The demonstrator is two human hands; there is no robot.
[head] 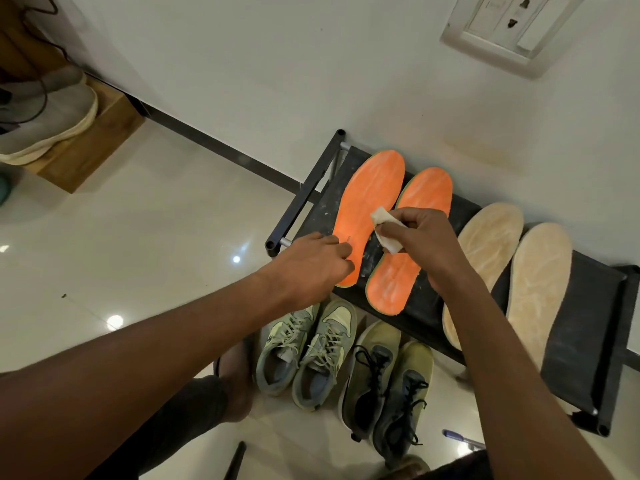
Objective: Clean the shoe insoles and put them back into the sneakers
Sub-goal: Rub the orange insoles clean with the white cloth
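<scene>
- While the left hand (pixel 313 259) presses down on the heel end of the left orange insole (pixel 372 199), fingers curled onto its edge, the right hand (pixel 420 242) pinches a folded white wipe (pixel 491 227) between thumb and fingers.
- Wipe sits over the gap between the left orange insole and the right orange insole (pixel 394 285), touching the left one's inner edge.
- Both orange insoles lie flat, side by side, on the top of a black shoe rack (pixel 595 289) against the white wall (pixel 277 64).
- Two beige insoles (pixel 491 237) lie flat on the same rack top, to the right of the orange pair.
- Grey-green sneakers (pixel 304 348) stand on the floor just in front of the rack, laces up.
- Olive sneakers with black laces (pixel 384 382) stand right beside them.
- Blue pen (pixel 460 439) on the floor near the right forearm.
- Grey shoe (pixel 48 112) rests on a wooden box (pixel 93 150) far left.
- Wall socket (pixel 512 26) top right.
</scene>
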